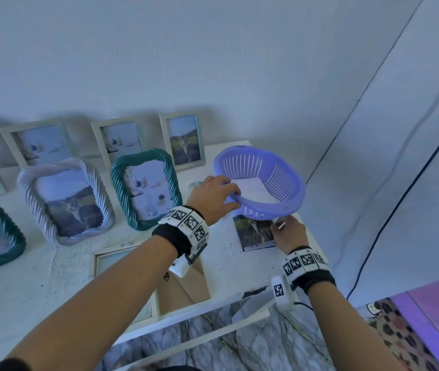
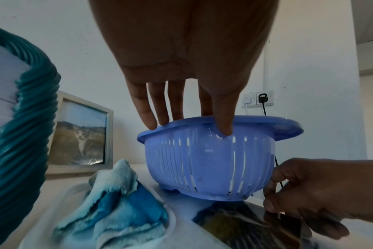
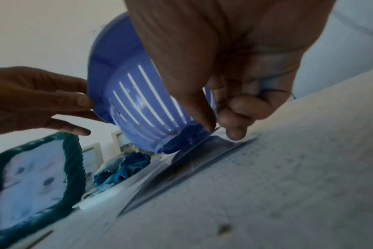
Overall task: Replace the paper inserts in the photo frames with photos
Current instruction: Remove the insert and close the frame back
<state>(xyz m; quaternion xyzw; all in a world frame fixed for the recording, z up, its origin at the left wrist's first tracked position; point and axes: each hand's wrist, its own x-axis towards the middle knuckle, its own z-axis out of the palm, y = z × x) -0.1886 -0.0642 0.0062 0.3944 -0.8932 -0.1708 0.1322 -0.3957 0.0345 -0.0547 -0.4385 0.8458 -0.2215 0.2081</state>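
From the head view: a white, speckled table (image 1: 79,263) against a pale wall (image 1: 213,62), a dark cable (image 1: 400,199) down the wall at the right, grey marbled floor below. Along the wall, plain pale frames standing up, the rightmost pale frame (image 1: 183,140) showing a cat picture. In front, a white twisted frame (image 1: 65,199) with a cat photo and a teal twisted frame (image 1: 146,188) with a paper insert, both upright, long side up and down, faces toward the person. Near the table's front edge, an opened frame (image 1: 122,279) lying flat with its brown back board (image 1: 186,285) beside it. Left hand (image 1: 213,196) gripping the rim of a purple basket (image 1: 261,183), lifted and tilted, white paper inside. Under the basket, a cat photo (image 1: 255,232) flat on the table, long side running away from the person. Right hand (image 1: 289,234) pinching the photo's right edge. From the left wrist view: fingers (image 2: 149,114) over the basket rim, thumb on the slotted wall. Blue cloth (image 2: 121,202) in a white tray at the left, the photo at the lower right under the right hand's curled fingers. Wall sockets (image 2: 258,99) behind. From the right wrist view: thumb and fingers closed on the photo's edge, basket bottom just above the photo, the far end lifted, whether touching hard to tell.
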